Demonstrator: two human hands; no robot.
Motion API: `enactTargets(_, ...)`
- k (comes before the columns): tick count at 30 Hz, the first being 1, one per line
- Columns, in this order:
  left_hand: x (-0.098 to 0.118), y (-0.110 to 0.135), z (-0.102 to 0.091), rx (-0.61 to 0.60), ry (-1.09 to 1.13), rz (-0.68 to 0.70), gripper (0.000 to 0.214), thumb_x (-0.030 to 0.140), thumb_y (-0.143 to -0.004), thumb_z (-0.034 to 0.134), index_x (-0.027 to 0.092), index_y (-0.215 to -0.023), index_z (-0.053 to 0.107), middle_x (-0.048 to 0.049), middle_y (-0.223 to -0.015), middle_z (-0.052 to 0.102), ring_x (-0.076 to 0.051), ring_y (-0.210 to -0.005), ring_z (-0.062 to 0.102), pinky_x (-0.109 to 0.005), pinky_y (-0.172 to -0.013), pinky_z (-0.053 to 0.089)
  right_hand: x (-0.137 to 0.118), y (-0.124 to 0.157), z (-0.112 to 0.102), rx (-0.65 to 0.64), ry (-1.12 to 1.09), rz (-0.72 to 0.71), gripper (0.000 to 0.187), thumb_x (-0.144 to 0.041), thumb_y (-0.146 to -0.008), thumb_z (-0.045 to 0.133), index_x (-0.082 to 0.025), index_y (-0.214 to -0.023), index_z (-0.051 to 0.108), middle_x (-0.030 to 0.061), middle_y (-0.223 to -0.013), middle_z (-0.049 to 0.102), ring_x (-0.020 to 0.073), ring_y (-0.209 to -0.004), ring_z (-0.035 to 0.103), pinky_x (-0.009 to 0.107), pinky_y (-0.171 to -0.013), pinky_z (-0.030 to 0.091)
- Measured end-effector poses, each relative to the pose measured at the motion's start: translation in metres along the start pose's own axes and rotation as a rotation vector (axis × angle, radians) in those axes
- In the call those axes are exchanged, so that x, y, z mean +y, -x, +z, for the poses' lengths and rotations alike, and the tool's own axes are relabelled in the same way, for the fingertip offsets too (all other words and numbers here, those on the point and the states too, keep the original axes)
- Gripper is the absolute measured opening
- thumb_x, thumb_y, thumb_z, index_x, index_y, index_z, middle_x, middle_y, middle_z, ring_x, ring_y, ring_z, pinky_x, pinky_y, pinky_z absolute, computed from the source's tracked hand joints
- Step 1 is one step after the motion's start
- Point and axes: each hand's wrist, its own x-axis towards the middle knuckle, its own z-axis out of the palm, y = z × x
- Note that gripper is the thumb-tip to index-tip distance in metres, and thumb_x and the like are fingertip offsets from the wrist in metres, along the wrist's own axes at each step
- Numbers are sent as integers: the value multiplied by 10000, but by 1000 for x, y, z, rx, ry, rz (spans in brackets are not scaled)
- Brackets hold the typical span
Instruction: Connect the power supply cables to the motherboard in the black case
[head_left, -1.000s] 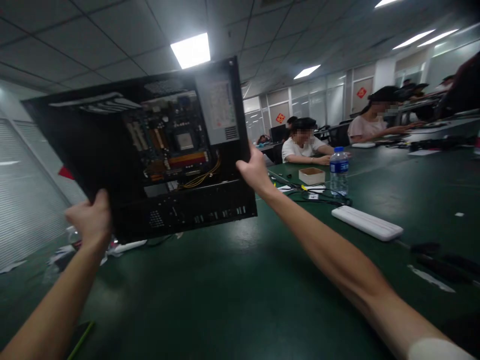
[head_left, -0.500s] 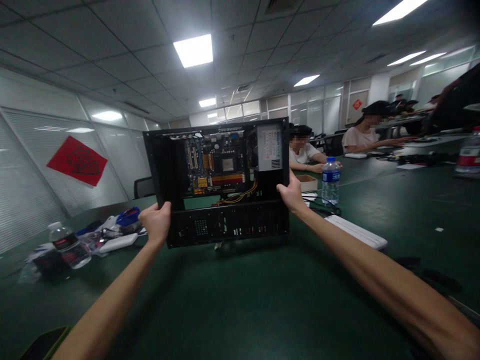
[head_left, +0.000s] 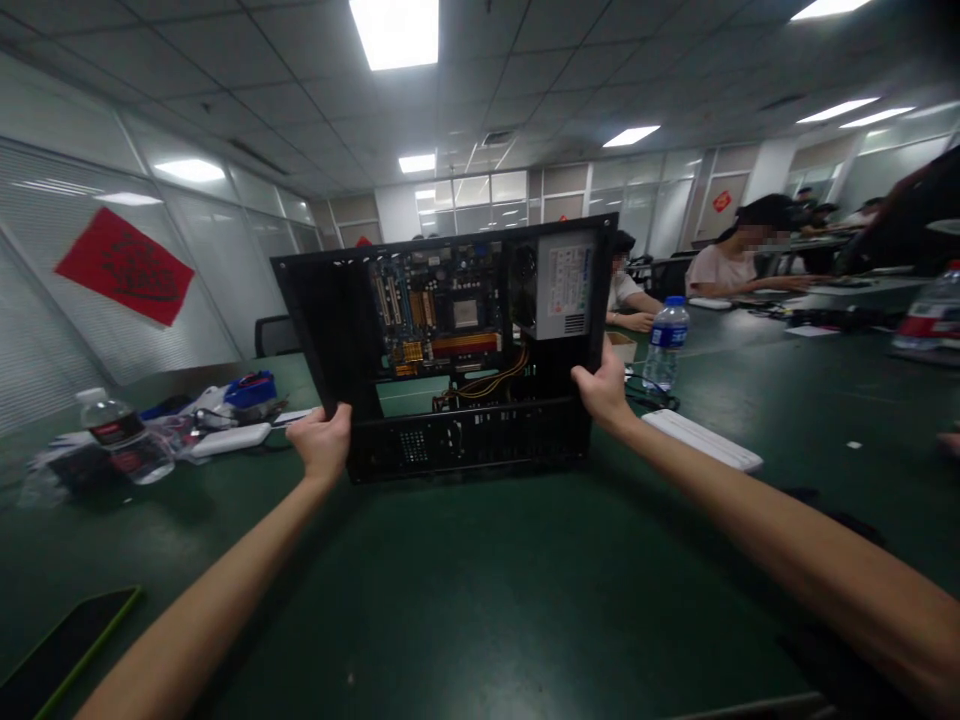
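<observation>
An open black computer case (head_left: 337, 330) stands tilted on the dark green table (head_left: 480, 600), its open side facing me. Inside I see a motherboard (head_left: 439, 312), a grey power supply (head_left: 564, 288) and yellow cables. My left hand (head_left: 322, 442) is closed on the case's lower left corner. My right hand (head_left: 600, 388) is closed on its lower right edge. Both arms are stretched out forward.
A water bottle (head_left: 120, 440) lies among bags and white items at the left. A dark phone (head_left: 60, 650) lies at the near left. Right of the case are another bottle (head_left: 666, 345), a small box (head_left: 621, 346) and a white keyboard (head_left: 701, 440). Seated people work behind.
The case has come down from a raised, slanted position near the ceiling lights to stand level near the table. Both hands kept their grip and moved lower and closer together.
</observation>
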Motion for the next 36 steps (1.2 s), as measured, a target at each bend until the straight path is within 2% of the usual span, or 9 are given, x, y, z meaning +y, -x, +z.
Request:
enactTargets(5, -3, 11, 2, -34, 49, -53, 417, 443, -748, 561, 191, -459, 397, 40, -500, 254, -93, -510, 243, -264, -514, 203, 15, 16, -1, 49, 52, 36, 654, -244, -643, 508, -119, -1284, 537, 149, -1185, 642, 278, -1085, 595, 445, -1051, 444)
enactTargets(15, -14, 16, 10, -72, 76, -112, 385, 431, -761, 596, 148, -507, 539, 39, -506, 338, -98, -515, 312, -246, -523, 259, 26, 8, 9, -63, 114, 41, 653, -242, -690, 463, -135, -1333, 505, 134, -1201, 647, 252, -1158, 583, 409, -1082, 418)
enactTargets(20, -17, 14, 3, -160, 33, -111, 326, 436, -773, 634, 123, -717, 708, 14, -579, 546, -136, -572, 492, -249, -580, 371, 34, 10, 7, -32, 59, 13, 670, -213, -677, 500, -136, -1343, 503, 132, -1234, 628, 256, -1137, 583, 416, -1061, 437)
enactTargets(23, -12, 9, -8, -201, 82, 39, 321, 397, -793, 658, 143, -984, 706, -46, -868, 676, -190, -810, 628, -262, -697, 477, 36, 9, 4, -71, 88, 0, 669, -188, -686, 512, -130, -1352, 493, 143, -1299, 585, 260, -1210, 547, 415, -1094, 410)
enactTargets(27, 11, 2, -25, -2, 142, 542, 302, 243, -787, 675, 182, -1078, 626, -93, -1100, 625, -212, -1057, 596, -312, -855, 529, 23, 9, -3, -41, 186, -119, 688, -220, -738, 549, -138, -1408, 417, 168, -1411, 477, 293, -1338, 439, 495, -1145, 340)
enactTargets(28, 19, 0, -24, -48, 110, 666, 225, 211, -796, 657, 187, -1018, 637, -84, -1053, 636, -201, -1020, 605, -319, -872, 527, 16, 9, -5, 14, 220, -195, 686, -242, -747, 571, -152, -1408, 412, 169, -1435, 443, 306, -1365, 403, 523, -1148, 326)
enactTargets(30, 36, -8, -14, -336, 25, 811, 136, 179, -847, 568, 193, -948, 659, -73, -999, 664, -176, -942, 628, -310, -873, 522, -1, 8, -6, 8, 284, -398, 577, -278, -755, 612, -205, -1316, 500, 149, -1386, 482, 317, -1339, 424, 549, -1124, 343)
enactTargets(33, 56, -27, 26, -840, -202, 607, 333, 212, -873, 503, 145, -1167, 645, -117, -1130, 684, -206, -1021, 639, -323, -924, 494, -32, 2, 5, -500, 404, -575, 242, -276, -826, 562, -236, -1048, 648, 107, -1062, 659, 280, -1069, 608, 477, -996, 454)
enactTargets(36, 60, -41, 75, -1296, -499, 338, 529, 283, -746, 668, 116, -1246, 631, -146, -1181, 691, -237, -998, 647, -277, -840, 490, -47, -11, 31, -931, 674, -294, 279, -238, -906, 442, -161, -1000, 693, 137, -974, 699, 265, -940, 658, 394, -889, 488)
